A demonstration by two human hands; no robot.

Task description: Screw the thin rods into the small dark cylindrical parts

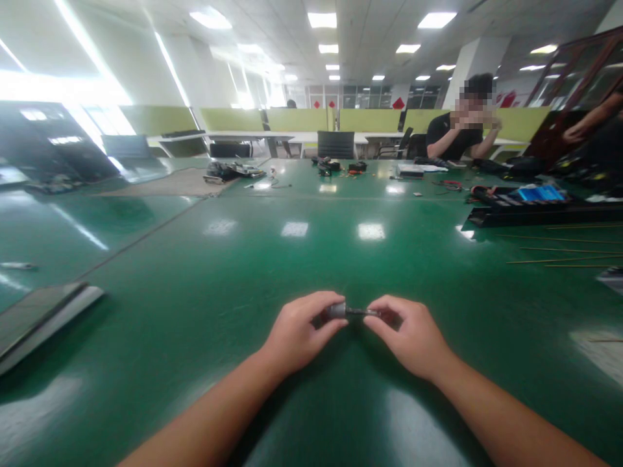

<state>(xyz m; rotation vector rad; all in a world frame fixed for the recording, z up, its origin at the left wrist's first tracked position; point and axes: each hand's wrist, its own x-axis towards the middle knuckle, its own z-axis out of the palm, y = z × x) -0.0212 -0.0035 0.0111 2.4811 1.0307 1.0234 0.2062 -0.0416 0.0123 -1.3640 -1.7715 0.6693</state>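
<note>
My left hand [304,331] pinches a short grey cylinder [337,311] between thumb and fingers. From the cylinder's right end a thin dark metal rod [357,312] sticks out, lying roughly level. The far tip of that rod is gripped by the thumb and fingers of my right hand [409,334], which partly hide it. Whether cylinder and rod are one piece I cannot tell. Both hands are close together over the green tabletop [272,259], in the lower middle of the head view.
At the left edge lies a flat panel-like object [43,318]. Thin rods [564,250] and a long black tray [540,213] with blue pieces are on the right. Tools and cables [328,166] lie farther back. A person [460,133] sits across the table; another person's arm [594,120] shows at right.
</note>
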